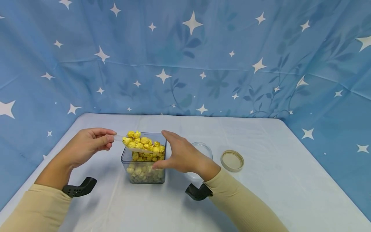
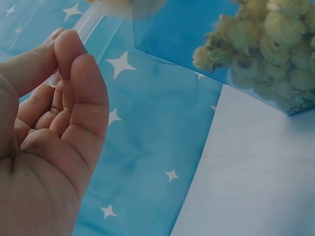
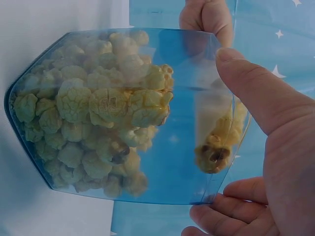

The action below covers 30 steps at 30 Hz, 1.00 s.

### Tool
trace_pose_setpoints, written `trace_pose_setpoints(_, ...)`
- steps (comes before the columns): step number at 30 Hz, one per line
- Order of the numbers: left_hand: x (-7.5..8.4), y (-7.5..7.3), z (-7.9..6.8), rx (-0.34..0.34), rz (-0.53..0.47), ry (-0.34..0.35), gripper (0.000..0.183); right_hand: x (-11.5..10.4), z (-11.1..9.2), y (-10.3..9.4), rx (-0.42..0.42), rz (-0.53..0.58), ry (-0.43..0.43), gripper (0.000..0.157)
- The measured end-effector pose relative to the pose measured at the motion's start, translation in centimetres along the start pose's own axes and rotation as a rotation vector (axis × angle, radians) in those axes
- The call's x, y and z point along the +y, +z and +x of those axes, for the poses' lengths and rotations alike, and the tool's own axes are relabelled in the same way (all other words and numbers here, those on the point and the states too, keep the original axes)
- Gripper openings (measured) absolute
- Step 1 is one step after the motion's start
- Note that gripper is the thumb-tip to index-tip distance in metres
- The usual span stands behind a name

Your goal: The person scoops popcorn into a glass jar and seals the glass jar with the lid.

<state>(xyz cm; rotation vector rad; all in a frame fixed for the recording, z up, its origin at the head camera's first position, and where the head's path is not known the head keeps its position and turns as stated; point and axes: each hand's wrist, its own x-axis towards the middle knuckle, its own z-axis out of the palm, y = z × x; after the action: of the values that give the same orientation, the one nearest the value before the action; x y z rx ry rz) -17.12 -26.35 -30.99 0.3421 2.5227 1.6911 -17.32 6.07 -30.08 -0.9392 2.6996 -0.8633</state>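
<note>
My left hand [image 1: 88,145] pinches the handle of a translucent white scoop [image 1: 140,150] between thumb and fingertips. Yellow popcorn [image 1: 136,140] is heaped on the scoop, which is over the opening of a clear square container [image 1: 126,158]. More popcorn [image 3: 106,105] fills the lower part of that container, seen through its wall in the right wrist view. My right hand [image 1: 185,154] spans the container's right side near the rim, thumb at the near corner and fingers at the far one. In the left wrist view, the scoop handle [image 2: 91,24] emerges from the left fingertips [image 2: 69,46].
A clear round jar [image 1: 204,148] stands right of the container, partly hidden by my right hand and wrist. Farther right a round beige lid [image 1: 232,160] lies on the white tablecloth [image 1: 261,193]. A blue star-patterned curtain [image 1: 185,64] hangs behind the table.
</note>
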Motion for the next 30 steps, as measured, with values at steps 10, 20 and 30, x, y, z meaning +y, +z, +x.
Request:
trace_pose_setpoints(10, -0.03, -0.74, -0.18, 0.02, -0.114, 0.037, 0.018, 0.09, 0.0, 0.01, 0.002, -0.004, -0.009, 0.105)
trace_pose_setpoints(20, -0.31, -1.0, -0.39, 0.024, -0.266, 0.035, 0.021, 0.09, 0.05, 0.04, -0.001, 0.0, 0.005, 0.106)
trace_pose_setpoints(30, -0.31, -0.98, -0.48, 0.016, -0.308, 0.05, 0.022, 0.11, -0.05, 0.02, -0.01, 0.01, 0.012, 0.108)
